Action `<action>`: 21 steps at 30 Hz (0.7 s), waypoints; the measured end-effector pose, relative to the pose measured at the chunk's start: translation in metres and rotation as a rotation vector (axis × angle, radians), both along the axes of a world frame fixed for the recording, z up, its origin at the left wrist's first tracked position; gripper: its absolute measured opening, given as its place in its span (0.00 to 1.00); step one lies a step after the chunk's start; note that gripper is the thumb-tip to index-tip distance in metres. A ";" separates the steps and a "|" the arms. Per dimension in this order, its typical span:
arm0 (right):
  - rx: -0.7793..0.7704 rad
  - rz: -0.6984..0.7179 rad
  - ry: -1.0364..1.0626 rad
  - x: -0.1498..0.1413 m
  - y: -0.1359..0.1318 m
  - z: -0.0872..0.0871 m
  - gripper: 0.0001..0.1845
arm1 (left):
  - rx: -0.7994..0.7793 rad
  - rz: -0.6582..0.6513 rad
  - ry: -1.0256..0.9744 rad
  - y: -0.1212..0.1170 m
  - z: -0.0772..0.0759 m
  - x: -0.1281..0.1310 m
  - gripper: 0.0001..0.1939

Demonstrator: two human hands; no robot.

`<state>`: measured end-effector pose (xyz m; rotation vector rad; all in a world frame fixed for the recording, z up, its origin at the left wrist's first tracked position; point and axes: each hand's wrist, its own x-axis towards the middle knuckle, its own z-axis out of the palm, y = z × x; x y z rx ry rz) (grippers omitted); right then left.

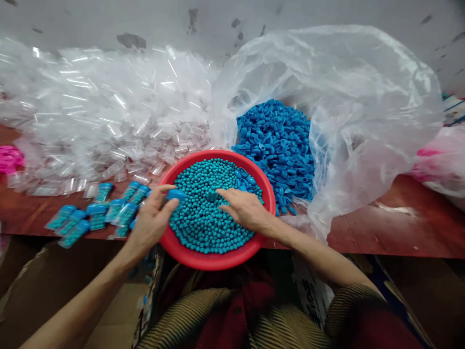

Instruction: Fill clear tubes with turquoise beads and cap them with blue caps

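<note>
Basin (214, 259) of teal beads at table edge, within reach | left hand (152, 220) clamped on capped tube (177, 195) over basin rim; right hand (245, 208) fingers together, picking among beads | filled tubes (94, 215) left of basin; caps (278, 145) behind it

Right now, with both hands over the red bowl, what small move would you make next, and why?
Probably press the blue cap shut. The left hand holds a tube with the cap at its fingers, over the teal beads in the red bowl; the right hand rests on the beads, and filled capped tubes lie to the left.
</note>
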<state>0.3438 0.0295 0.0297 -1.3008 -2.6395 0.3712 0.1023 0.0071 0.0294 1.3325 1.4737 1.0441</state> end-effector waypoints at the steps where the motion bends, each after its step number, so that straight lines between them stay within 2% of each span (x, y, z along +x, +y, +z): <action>1: 0.019 -0.050 -0.071 0.012 0.007 0.000 0.19 | 0.019 0.075 0.053 0.000 0.001 -0.018 0.20; 3: 0.062 -0.084 -0.218 0.032 0.022 -0.002 0.21 | 0.020 0.177 0.218 0.000 0.002 -0.051 0.20; 5: 0.090 -0.053 -0.337 0.046 0.033 -0.006 0.23 | 0.066 0.247 0.549 0.000 0.000 -0.073 0.21; 7: 0.100 0.002 -0.411 0.049 0.041 -0.011 0.24 | 0.195 0.293 0.855 0.001 -0.002 -0.075 0.22; 9: 0.101 0.044 -0.448 0.045 0.047 -0.016 0.22 | 0.324 0.259 1.005 0.003 -0.004 -0.058 0.21; 11: 0.107 0.054 -0.470 0.039 0.050 -0.020 0.19 | 0.348 0.105 0.998 0.006 -0.007 -0.029 0.17; 12: 0.115 0.046 -0.480 0.036 0.051 -0.021 0.18 | 0.316 -0.007 0.956 0.008 -0.009 -0.012 0.16; 15: 0.162 0.024 -0.481 0.030 0.052 -0.023 0.19 | 0.135 -0.218 0.861 0.020 -0.018 0.029 0.16; 18: 0.190 0.079 -0.456 0.024 0.052 -0.022 0.20 | -0.006 -0.299 0.838 0.034 -0.027 0.048 0.18; 21: 0.208 0.103 -0.453 0.019 0.051 -0.021 0.17 | -0.031 -0.301 0.850 0.043 -0.033 0.052 0.17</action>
